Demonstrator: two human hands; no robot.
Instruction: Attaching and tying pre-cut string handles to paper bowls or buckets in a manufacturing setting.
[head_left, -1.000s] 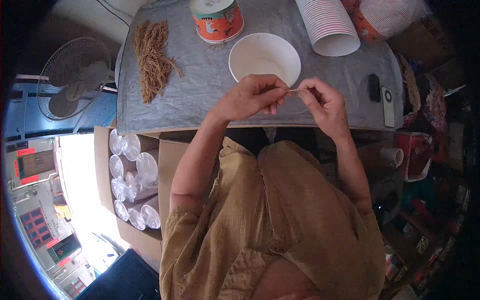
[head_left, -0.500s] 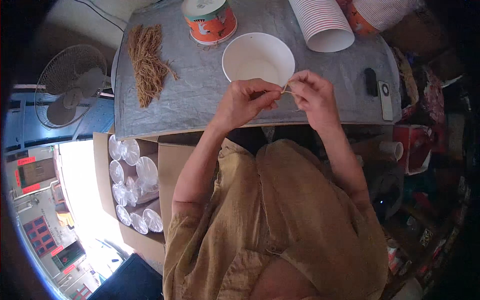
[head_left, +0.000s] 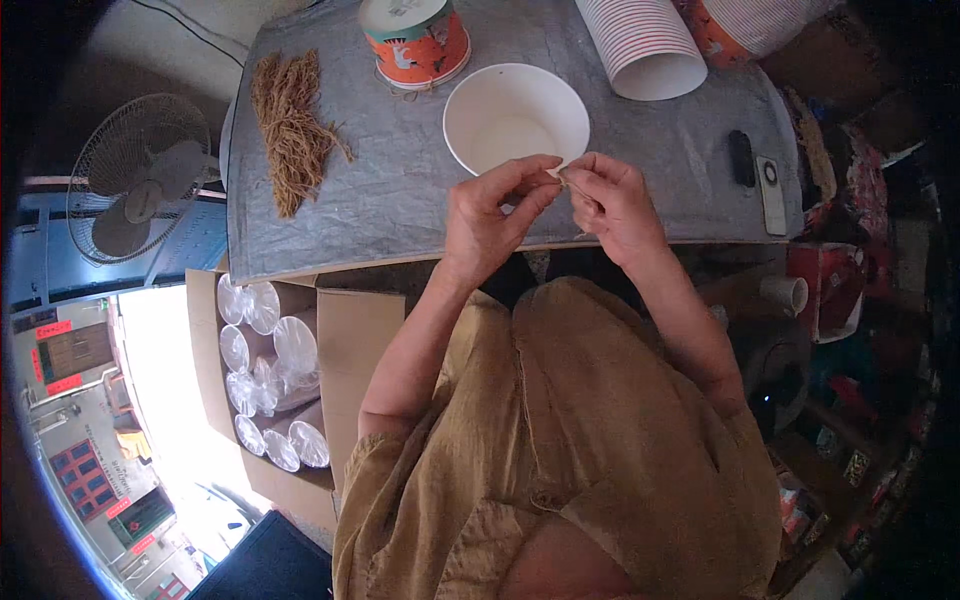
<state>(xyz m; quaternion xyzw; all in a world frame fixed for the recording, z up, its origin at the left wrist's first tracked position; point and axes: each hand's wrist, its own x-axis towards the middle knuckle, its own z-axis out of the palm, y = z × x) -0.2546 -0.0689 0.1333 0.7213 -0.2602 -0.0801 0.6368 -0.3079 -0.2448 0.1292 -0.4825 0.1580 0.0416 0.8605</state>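
Observation:
In front of my waist, at the near edge of the table, my two hands meet fingertip to fingertip. My right hand (head_left: 614,203) is closed in a pinch on a thin strand of tan twine (head_left: 562,181). Curled toward the same strand, my left hand (head_left: 492,212) has its thumb and index tips at it, with a small gap showing between them; the exact grip is partly hidden. Just beyond my fingers stands a white paper bucket (head_left: 515,122), its open mouth toward me. To the left lies a bundle of brown twine (head_left: 292,135).
An orange and green paper bucket (head_left: 418,45) stands upside down farther back. Nested white buckets (head_left: 645,50) lie at the back right, near a black object (head_left: 741,158) and a pale handheld device (head_left: 770,195). A carton (head_left: 365,350) of wrapped cups and a fan (head_left: 140,180) are left.
My left thumb and index finger have parted slightly at the twine, and my right fingers have drawn in closer to them. Less of the strand shows between my hands.

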